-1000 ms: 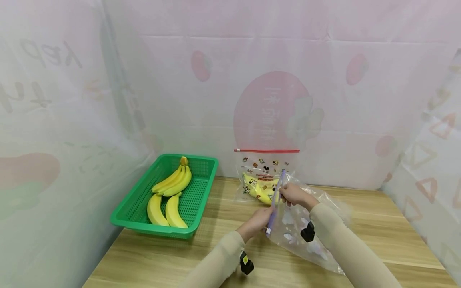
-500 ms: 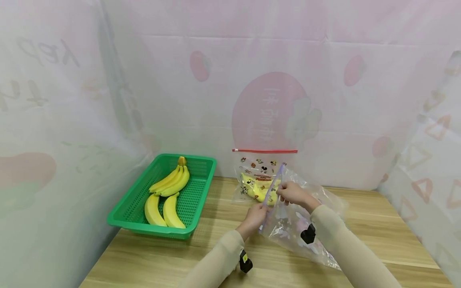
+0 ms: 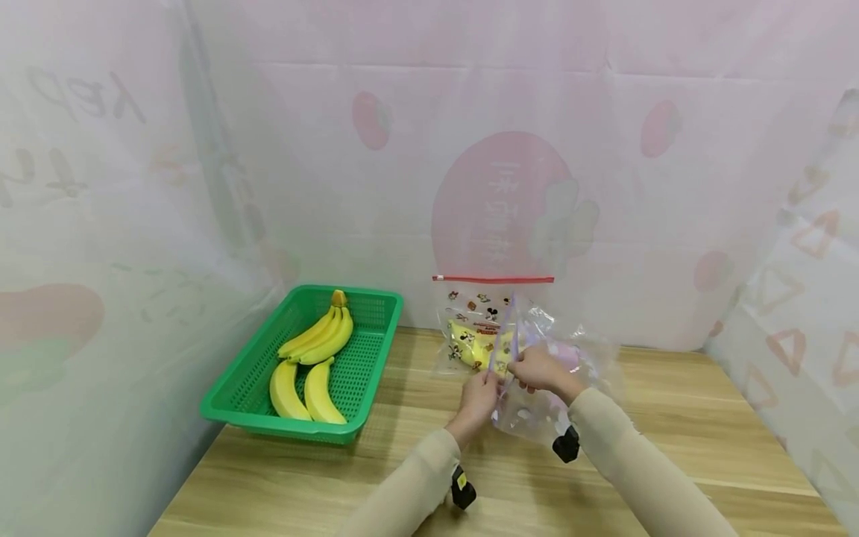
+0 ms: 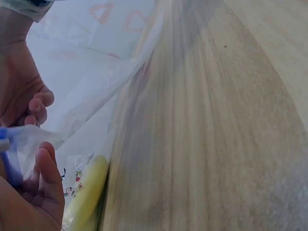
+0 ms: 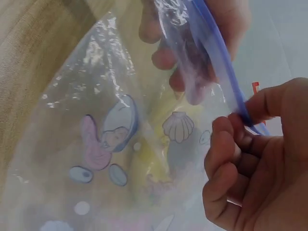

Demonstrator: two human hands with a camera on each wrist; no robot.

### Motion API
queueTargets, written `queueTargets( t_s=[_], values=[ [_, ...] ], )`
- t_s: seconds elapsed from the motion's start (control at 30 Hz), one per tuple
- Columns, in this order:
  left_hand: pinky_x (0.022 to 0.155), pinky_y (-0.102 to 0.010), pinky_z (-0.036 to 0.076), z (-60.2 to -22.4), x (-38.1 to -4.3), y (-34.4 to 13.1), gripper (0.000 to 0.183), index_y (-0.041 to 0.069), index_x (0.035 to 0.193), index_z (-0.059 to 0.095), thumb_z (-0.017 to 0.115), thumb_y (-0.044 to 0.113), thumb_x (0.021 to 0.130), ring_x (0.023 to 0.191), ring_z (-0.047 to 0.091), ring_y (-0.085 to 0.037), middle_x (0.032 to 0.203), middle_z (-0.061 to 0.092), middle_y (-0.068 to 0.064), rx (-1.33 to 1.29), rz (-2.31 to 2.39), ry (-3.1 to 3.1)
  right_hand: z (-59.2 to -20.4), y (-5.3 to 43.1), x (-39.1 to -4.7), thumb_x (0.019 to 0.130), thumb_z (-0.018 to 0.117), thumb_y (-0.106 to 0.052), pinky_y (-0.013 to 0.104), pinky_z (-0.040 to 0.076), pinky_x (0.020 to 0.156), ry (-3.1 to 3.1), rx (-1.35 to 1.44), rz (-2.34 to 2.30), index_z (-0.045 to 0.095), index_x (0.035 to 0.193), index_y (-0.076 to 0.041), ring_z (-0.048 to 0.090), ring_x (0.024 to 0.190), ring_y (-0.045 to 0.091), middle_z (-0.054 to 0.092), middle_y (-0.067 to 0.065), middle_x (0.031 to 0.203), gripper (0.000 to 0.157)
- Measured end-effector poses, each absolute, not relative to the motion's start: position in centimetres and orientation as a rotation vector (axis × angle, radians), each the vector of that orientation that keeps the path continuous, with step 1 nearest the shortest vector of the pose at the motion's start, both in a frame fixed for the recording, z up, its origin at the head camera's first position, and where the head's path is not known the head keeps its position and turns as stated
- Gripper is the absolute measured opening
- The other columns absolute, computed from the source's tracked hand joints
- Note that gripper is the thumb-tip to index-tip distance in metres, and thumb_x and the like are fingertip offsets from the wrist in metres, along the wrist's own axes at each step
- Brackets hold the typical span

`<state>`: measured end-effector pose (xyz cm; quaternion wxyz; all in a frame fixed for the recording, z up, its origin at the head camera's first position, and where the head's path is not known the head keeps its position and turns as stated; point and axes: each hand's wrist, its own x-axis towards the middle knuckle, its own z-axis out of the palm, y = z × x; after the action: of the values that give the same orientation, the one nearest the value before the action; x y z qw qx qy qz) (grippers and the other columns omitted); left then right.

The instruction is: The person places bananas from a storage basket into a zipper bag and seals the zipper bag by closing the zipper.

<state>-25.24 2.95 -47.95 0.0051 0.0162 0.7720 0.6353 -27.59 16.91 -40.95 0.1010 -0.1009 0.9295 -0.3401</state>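
Observation:
A clear zip bag [image 3: 526, 421] with a purple rim and printed shells is held over the table. My right hand [image 3: 545, 371] pinches the rim between thumb and fingers, as the right wrist view shows closely at the purple strip [image 5: 226, 72]. On the near left side of the mouth, my left hand [image 3: 478, 399] grips the other edge, and the two rim strips stand slightly apart. Behind both hands, a second zip bag [image 3: 459, 298] with a red rim and cartoon prints stands against the backdrop. Yellow bananas [image 4: 89, 192] lie inside that one.
At the left, a green basket [image 3: 216, 406] holds a bunch of bananas [image 3: 329, 339] and two single bananas [image 3: 322, 391]. Light printed curtains [image 3: 322, 186] enclose the back and sides of the wooden table [image 3: 705, 425].
The purple-rimmed bag has shifted left and its body has swung up and back, bunching behind my right hand. Its rim strips have spread apart. The basket and the red-rimmed bag stay put.

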Motion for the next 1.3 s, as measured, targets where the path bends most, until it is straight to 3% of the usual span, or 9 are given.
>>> queueTargets(
  t_s=[0.23,0.43,0.7,0.97,1.3],
  values=[
    [0.043,-0.024,0.047,-48.3,-25.7,2.3,0.03,0.0,0.09,0.068,0.042,0.014,0.095,0.05,0.051,-0.011,0.07,0.061,-0.002,-0.048,2.031,2.348,-40.9,17.6,-27.4,0.091,0.047,-0.022,0.028,0.044,0.048,2.834,-0.219,-1.029,0.057,0.067,-0.004,0.051,0.049,0.017,0.054,0.005,0.057,0.031],
    [0.048,-0.027,0.051,-48.4,-25.9,1.4,0.026,-0.001,0.092,0.067,0.045,0.011,0.092,0.05,0.056,-0.011,0.07,0.063,-0.004,-0.064,2.039,2.289,-40.8,18.1,-27.2,0.093,0.04,-0.022,0.029,0.043,0.047,2.904,-0.209,-1.011,0.048,0.06,-0.012,0.051,0.046,0.016,0.052,0.003,0.054,0.035],
    [0.05,-0.027,0.052,-48.6,-25.8,0.2,0.022,-0.003,0.091,0.068,0.049,0.008,0.088,0.053,0.06,-0.012,0.067,0.063,-0.005,-0.071,1.989,2.257,-40.8,18.4,-25.9,0.097,0.041,-0.018,0.025,0.03,0.042,2.982,-0.329,-0.944,0.04,0.056,-0.014,0.031,0.043,0.011,0.037,-0.003,0.049,0.041],
    [0.045,-0.024,0.049,-48.6,-26.1,-0.5,0.029,-0.005,0.085,0.065,0.045,0.014,0.095,0.048,0.058,-0.011,0.065,0.064,-0.01,-0.138,2.012,2.272,-40.5,18.8,-25.8,0.099,0.038,-0.019,0.028,0.034,0.044,2.997,-0.428,-0.865,0.043,0.061,-0.014,0.036,0.045,0.012,0.042,-0.002,0.053,0.038],
    [0.047,-0.025,0.051,-48.6,-26.0,-1.5,0.025,-0.007,0.099,0.064,0.049,0.012,0.093,0.051,0.06,-0.013,0.073,0.067,-0.014,-0.151,2.042,2.243,-39.8,20.5,-26.5,0.101,0.034,-0.021,0.032,0.044,0.051,2.946,-0.392,-0.893,0.053,0.069,-0.006,0.054,0.047,0.016,0.055,0.006,0.057,0.04]
  ],
)
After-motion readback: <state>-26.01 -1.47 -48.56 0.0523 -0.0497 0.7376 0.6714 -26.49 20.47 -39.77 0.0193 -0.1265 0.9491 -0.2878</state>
